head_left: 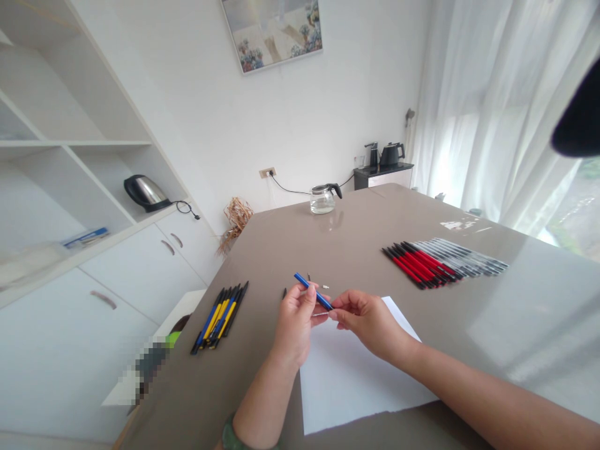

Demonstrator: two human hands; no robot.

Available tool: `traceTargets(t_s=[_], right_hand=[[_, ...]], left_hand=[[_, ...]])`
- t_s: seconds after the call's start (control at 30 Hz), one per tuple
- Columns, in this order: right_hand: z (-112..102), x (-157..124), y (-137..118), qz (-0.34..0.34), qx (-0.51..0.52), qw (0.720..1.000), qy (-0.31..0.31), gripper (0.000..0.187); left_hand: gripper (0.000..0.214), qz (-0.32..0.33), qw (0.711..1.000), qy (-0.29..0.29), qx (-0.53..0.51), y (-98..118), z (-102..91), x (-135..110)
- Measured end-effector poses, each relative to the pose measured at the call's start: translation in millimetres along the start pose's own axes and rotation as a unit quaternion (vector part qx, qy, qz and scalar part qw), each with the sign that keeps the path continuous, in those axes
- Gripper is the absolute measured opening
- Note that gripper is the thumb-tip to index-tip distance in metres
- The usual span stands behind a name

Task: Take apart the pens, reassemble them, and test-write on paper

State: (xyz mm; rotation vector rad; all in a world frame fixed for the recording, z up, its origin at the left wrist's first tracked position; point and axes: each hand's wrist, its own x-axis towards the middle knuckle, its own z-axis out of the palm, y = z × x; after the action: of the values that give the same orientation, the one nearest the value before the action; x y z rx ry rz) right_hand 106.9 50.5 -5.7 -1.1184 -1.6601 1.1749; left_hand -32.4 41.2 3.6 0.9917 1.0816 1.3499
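My left hand [296,320] pinches a blue pen barrel [313,291] near its middle, holding it slanted above the table. Fingers of my right hand [364,317] close on the barrel's lower end, where a thin pale refill [320,314] shows between the two hands. Both hands hover over a white sheet of paper [356,375]. Small loose pen parts [309,278] lie on the brown table [290,244] just beyond my hands.
A bundle of blue and yellow pens [220,315] lies left of my hands. A row of red, black and clear pens [440,261] lies to the right. A glass pot [323,198] stands at the table's far edge. White cabinets [122,275] line the left.
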Motion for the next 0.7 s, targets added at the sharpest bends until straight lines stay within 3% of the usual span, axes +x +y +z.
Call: traceTargets(t_s=[0.13,0.3,0.4,0.5,0.6,0.7], right_hand=[[-2.2,-0.4,2.7,-0.036,-0.098,0.994,0.037,0.01],[-3.7,-0.6,-0.3,-0.071,-0.119,0.99,0.013,0.013],[-11.4,4.2,-2.9,-0.086,-0.14,0.986,0.034,0.019],[-24.8,16.3,-0.7,-0.054,-0.183,0.978,0.081,0.026],[-33.1,34.0,6.1,-0.031,-0.259,0.965,0.035,0.025],[-27.6,53.6,14.1,-0.027,-0.33,0.943,-0.012,0.021]], left_hand=[[0.034,-0.026,1.0,-0.016,0.005,0.7,2.3,-2.7],[0.032,-0.008,0.999,-0.023,0.023,-0.6,3.0,-2.6],[0.031,0.011,0.999,0.0,0.044,-0.8,-0.2,0.4],[0.032,0.014,0.996,0.046,0.07,-0.3,-5.5,3.9],[0.031,0.023,0.994,0.072,0.081,-0.4,-10.2,6.2],[0.029,0.038,0.992,0.079,0.091,-1.7,-12.9,6.7]])
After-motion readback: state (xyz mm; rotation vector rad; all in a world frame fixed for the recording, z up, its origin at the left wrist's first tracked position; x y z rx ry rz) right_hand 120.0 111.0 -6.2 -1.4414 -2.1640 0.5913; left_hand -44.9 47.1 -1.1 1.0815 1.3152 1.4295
